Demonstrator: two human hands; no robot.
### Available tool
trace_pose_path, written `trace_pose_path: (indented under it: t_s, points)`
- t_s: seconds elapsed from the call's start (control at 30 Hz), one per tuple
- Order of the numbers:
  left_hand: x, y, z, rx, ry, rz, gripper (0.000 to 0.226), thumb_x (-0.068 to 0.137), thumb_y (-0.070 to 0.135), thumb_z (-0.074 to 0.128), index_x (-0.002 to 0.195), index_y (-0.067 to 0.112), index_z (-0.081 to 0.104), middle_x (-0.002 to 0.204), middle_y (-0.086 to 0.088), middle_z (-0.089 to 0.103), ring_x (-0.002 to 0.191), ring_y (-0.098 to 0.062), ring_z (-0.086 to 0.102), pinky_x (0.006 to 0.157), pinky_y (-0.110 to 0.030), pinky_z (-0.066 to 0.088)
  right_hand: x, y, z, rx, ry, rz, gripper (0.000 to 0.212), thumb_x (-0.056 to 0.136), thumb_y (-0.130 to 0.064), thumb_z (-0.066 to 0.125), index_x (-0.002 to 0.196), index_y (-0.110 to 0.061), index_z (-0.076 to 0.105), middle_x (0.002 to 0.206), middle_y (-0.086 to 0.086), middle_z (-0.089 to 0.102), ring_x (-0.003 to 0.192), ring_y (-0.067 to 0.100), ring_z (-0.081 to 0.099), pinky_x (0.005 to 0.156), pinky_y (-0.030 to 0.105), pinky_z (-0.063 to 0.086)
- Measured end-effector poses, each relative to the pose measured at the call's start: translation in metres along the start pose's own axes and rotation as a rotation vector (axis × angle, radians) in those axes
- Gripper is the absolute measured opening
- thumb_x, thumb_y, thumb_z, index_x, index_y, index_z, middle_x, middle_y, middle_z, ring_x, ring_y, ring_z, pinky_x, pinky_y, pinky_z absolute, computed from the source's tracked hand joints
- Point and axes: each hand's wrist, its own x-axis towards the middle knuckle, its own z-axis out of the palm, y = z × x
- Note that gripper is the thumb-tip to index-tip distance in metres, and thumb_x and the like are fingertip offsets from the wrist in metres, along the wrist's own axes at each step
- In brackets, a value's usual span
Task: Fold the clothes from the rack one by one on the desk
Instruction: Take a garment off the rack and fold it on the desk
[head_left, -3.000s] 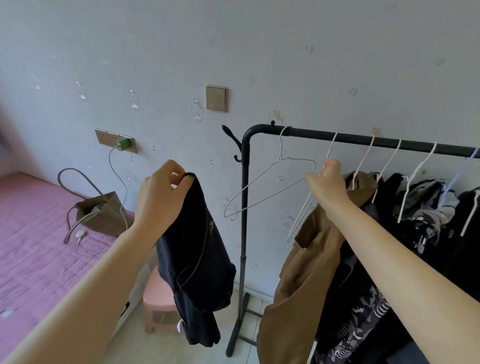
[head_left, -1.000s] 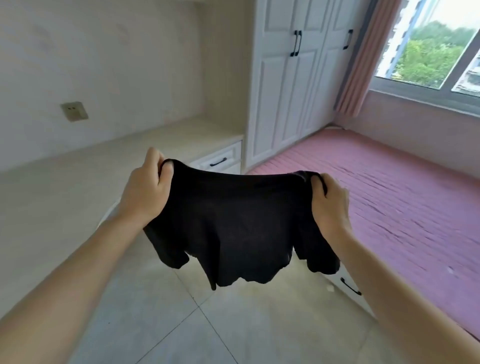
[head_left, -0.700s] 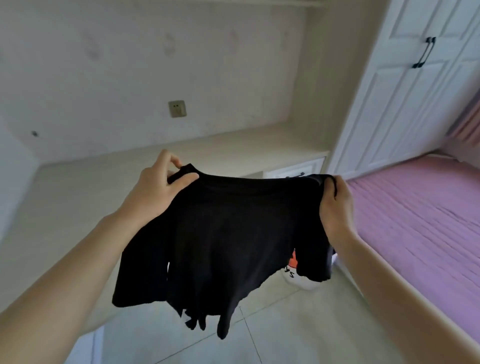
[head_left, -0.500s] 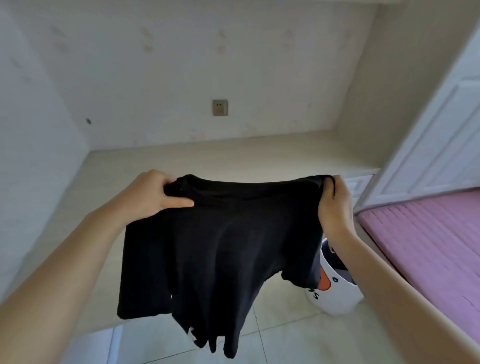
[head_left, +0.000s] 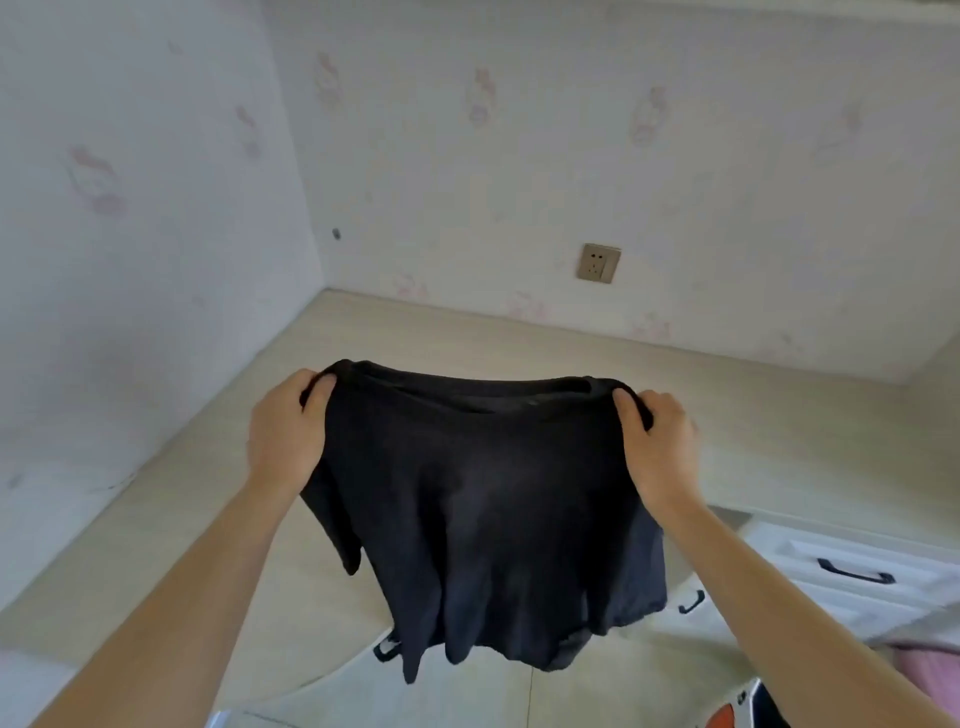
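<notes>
A black T-shirt (head_left: 483, 509) hangs spread out in the air in front of me, collar edge up. My left hand (head_left: 285, 431) grips its left shoulder and my right hand (head_left: 657, 441) grips its right shoulder. The shirt's hem dangles over the front edge of the pale wooden desk (head_left: 426, 338), which fills the corner ahead. The clothes rack is out of view.
Walls close the desk in on the left and at the back, with a wall socket (head_left: 597, 262) above it. White drawers with dark handles (head_left: 852, 574) sit at the right. A white and orange bin (head_left: 753, 709) stands on the tiled floor at the lower right.
I have turned from the rack toward the desk corner. The shirt went from hanging in my left hand alone to being stretched between both hands, and it now hangs over the desk edge.
</notes>
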Motion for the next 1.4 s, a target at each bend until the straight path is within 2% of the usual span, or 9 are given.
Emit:
trace_pose_path:
  t_s: [0.13, 0.3, 0.57, 0.83, 1.0, 1.13, 1.23, 1.33, 1.4]
  points:
    - [0.015, -0.018, 0.008, 0.223, 0.063, 0.067, 0.035, 0.099, 0.047, 0.043, 0.082, 0.021, 0.059, 0.066, 0.002, 0.059, 0.064, -0.021, 0.057, 0.059, -0.04, 0.048, 0.047, 0.008, 0.018, -0.059, -0.097, -0.092, 0.045, 0.099, -0.036, 0.048, 0.058, -0.02, 0.036, 0.069, 0.002, 0.041, 0.06, 0.012, 0.041, 0.053, 0.019, 0.026]
    - [0.059, -0.024, 0.019, 0.346, 0.133, 0.128, 0.036, 0.094, 0.049, 0.05, 0.087, 0.015, 0.06, 0.064, -0.004, 0.06, 0.061, -0.027, 0.057, 0.059, -0.042, 0.049, 0.115, 0.01, 0.053, -0.119, -0.183, -0.201, 0.045, 0.098, -0.037, 0.048, 0.061, -0.013, 0.043, 0.071, 0.004, 0.045, 0.062, 0.013, 0.044, 0.055, 0.017, 0.027]
    - [0.185, -0.058, 0.038, 0.625, 0.208, 0.267, 0.043, 0.093, 0.047, 0.053, 0.076, 0.008, 0.059, 0.055, -0.006, 0.056, 0.048, -0.03, 0.054, 0.046, -0.033, 0.041, 0.238, -0.006, 0.148, -0.356, -0.259, -0.487, 0.044, 0.098, -0.039, 0.045, 0.068, -0.008, 0.049, 0.073, 0.001, 0.041, 0.063, 0.022, 0.045, 0.061, 0.035, 0.038]
    - [0.355, -0.156, 0.121, 0.8, 0.037, 0.228, 0.045, 0.095, 0.047, 0.049, 0.07, 0.01, 0.051, 0.053, 0.001, 0.047, 0.044, -0.027, 0.05, 0.045, -0.027, 0.033, 0.368, -0.009, 0.322, -0.58, -0.36, -0.55, 0.046, 0.099, -0.045, 0.037, 0.072, -0.009, 0.048, 0.081, 0.004, 0.045, 0.07, 0.029, 0.054, 0.06, 0.036, 0.042]
    - [0.426, -0.243, 0.187, 0.899, -0.091, 0.175, 0.045, 0.098, 0.044, 0.044, 0.081, 0.005, 0.057, 0.063, -0.011, 0.059, 0.05, -0.031, 0.055, 0.044, -0.033, 0.042, 0.42, 0.02, 0.432, -0.745, -0.468, -0.577, 0.047, 0.1, -0.049, 0.03, 0.082, -0.013, 0.055, 0.082, 0.0, 0.045, 0.079, 0.029, 0.058, 0.059, 0.033, 0.038]
    - [0.469, -0.286, 0.222, 0.978, -0.126, 0.119, 0.041, 0.101, 0.04, 0.04, 0.096, 0.001, 0.054, 0.081, -0.018, 0.06, 0.062, -0.038, 0.058, 0.051, -0.04, 0.045, 0.454, 0.032, 0.501, -0.867, -0.455, -0.649, 0.046, 0.102, -0.046, 0.028, 0.1, -0.011, 0.058, 0.098, 0.005, 0.058, 0.1, 0.026, 0.052, 0.058, 0.033, 0.036]
    - [0.486, -0.292, 0.242, 0.978, -0.092, 0.017, 0.03, 0.1, 0.024, 0.046, 0.115, -0.002, 0.051, 0.105, -0.025, 0.055, 0.088, -0.041, 0.055, 0.066, -0.046, 0.042, 0.469, 0.04, 0.529, -0.793, -0.491, -0.653, 0.035, 0.102, -0.034, 0.038, 0.116, -0.005, 0.052, 0.12, 0.012, 0.051, 0.119, 0.029, 0.042, 0.059, 0.035, 0.038]
    - [0.48, -0.292, 0.264, 0.888, -0.149, -0.005, 0.043, 0.094, 0.01, 0.051, 0.135, -0.001, 0.042, 0.127, -0.024, 0.049, 0.111, -0.041, 0.049, 0.092, -0.048, 0.041, 0.461, 0.05, 0.536, -0.75, -0.554, -0.675, 0.026, 0.099, -0.019, 0.044, 0.119, -0.004, 0.052, 0.12, 0.014, 0.05, 0.113, 0.031, 0.044, 0.062, 0.039, 0.044]
    - [0.464, -0.288, 0.279, 0.834, -0.213, 0.037, 0.05, 0.095, 0.013, 0.051, 0.141, 0.0, 0.04, 0.139, -0.021, 0.046, 0.127, -0.038, 0.043, 0.108, -0.048, 0.034, 0.452, 0.061, 0.528, -0.722, -0.599, -0.708, 0.021, 0.097, -0.013, 0.048, 0.114, -0.005, 0.056, 0.11, 0.013, 0.054, 0.103, 0.031, 0.05, 0.061, 0.042, 0.049]
